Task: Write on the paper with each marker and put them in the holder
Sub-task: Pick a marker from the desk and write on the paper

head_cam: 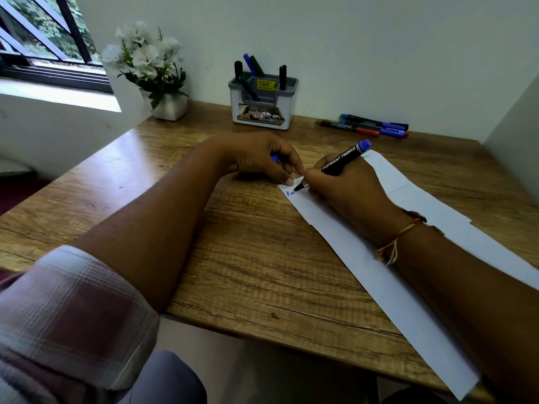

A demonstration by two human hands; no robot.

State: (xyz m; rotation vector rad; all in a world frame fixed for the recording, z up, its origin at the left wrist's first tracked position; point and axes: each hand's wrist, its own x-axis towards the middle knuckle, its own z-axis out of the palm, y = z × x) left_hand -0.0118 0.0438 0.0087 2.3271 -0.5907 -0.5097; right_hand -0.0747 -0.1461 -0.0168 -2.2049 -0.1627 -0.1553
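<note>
Right hand (pixel 347 185): we are gripping the blue marker (pixel 345 158), its tip touching the paper (pixel 364 258)
Left hand (pixel 259 156): we are curling our fingers round a blue cap (pixel 274 158), fingertips pressing the paper's far corner
Holder (pixel 262 103): standing at the table's (pixel 233 258) back edge
Loose markers (pixel 364 126): lying right of it

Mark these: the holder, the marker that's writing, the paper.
holder (pixel 261 115), head view, labelled front wall.
marker (pixel 341 158), head view, printed black barrel.
paper (pixel 373 275), head view, bare strip beside the forearm.
</note>
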